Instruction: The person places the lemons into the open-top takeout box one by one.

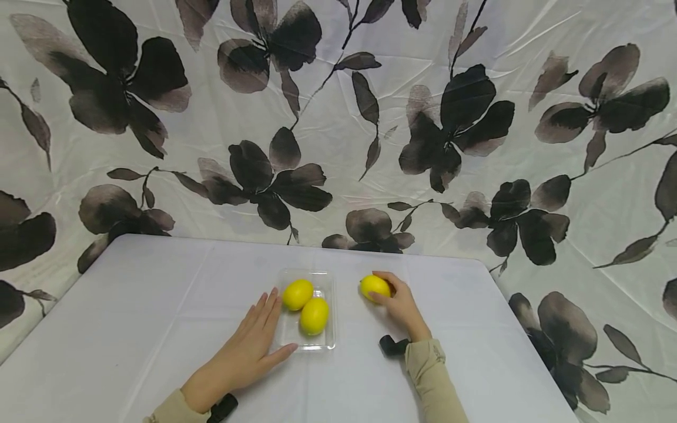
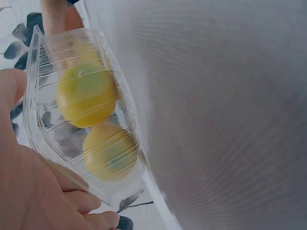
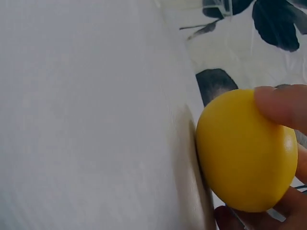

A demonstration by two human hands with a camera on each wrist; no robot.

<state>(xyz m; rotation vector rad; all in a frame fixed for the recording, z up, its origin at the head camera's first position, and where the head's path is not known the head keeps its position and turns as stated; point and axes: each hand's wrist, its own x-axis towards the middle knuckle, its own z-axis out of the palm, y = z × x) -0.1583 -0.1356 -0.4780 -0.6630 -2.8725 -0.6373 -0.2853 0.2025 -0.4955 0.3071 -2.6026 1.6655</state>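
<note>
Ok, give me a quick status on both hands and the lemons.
Left hand flat, steadying the clear tray. Two lemons in it. Right hand grips the third lemon on the table, right of the tray. Nothing between.

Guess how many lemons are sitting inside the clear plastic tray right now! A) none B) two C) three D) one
B: two lemons lie in the clear plastic tray, which the left hand touches at its side, while the right hand grips a third lemon on the table outside it.
</note>
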